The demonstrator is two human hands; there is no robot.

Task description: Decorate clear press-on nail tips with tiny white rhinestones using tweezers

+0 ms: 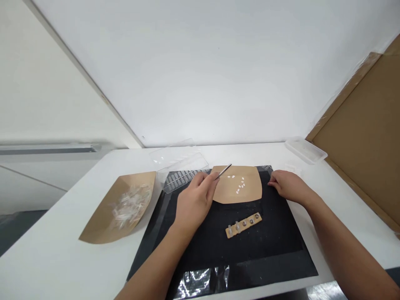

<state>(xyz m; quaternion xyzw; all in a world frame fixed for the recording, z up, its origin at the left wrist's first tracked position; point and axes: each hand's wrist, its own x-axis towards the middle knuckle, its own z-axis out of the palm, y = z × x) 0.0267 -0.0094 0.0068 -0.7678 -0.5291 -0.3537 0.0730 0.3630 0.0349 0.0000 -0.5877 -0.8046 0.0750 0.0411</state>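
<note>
Forearms: a low sweep could knock the strip askew on the mat.
Left hand: I grip the tool over the far left of the paper; a slip could scatter its bits.
Right hand: bunched by the mat's far right corner; whether holding anything, I can't tell.

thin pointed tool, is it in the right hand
No, the left hand holds the thin pointed tool, while the right hand is apart from it, near the black mat's far right corner.
</note>
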